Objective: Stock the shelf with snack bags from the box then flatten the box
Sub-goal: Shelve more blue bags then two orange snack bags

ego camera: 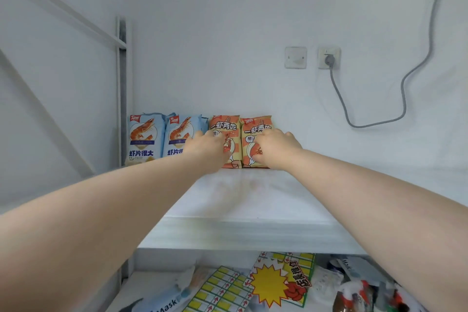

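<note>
Several snack bags stand upright in a row at the back of the white shelf point(240, 200), against the wall. Two are blue shrimp-chip bags: one point(143, 138) at the far left and another point(178, 134) beside it. Two are orange: the left orange bag point(231, 125) and the right orange bag point(254, 125). My left hand point(206, 149) reaches across the second blue bag and touches the left orange bag. My right hand point(274, 148) rests on the front of the right orange bag with its fingers bent. The box is out of view.
A shelf upright point(122, 88) stands at the left, close to the blue bags. A wall socket with a grey cable point(329, 58) is at the right above the shelf. The lower shelf holds price tags point(278, 284), mask packs point(162, 303) and other clutter.
</note>
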